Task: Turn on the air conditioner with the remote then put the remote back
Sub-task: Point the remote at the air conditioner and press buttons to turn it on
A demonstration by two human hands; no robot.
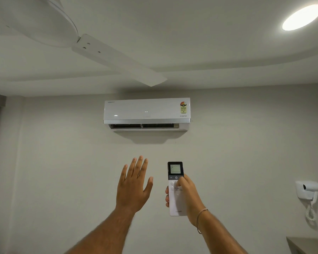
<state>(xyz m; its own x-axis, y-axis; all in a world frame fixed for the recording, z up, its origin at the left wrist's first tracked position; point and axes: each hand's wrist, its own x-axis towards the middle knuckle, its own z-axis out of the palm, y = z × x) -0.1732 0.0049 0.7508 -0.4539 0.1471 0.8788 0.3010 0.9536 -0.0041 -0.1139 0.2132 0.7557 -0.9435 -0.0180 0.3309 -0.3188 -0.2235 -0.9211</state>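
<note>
Remote [176, 189] upright in the right hand [186, 194], fingers wrapped round its white body, thumb laid by the power button beneath the lit screen. Raised and aimed toward the air conditioner [146, 113] high on the wall, presumably so the signal reaches it squarely. Louvre below the unit looks swung open, so probably already running. Left hand [133, 186] empty, fingers spread apart, palm lifted toward the unit, likely feeling for airflow. Held just beside the remote, not touching it. Nothing between remote and unit. Ceiling fan [106, 52] blade overhead reaches toward the unit yet hangs above the line of aim. Round ceiling light [302, 17] lit, upper right. Wall-mounted hair dryer [307, 191] with coiled cord off to the right, above a desk [308, 244] corner. Remote's resting place cannot be told.
</note>
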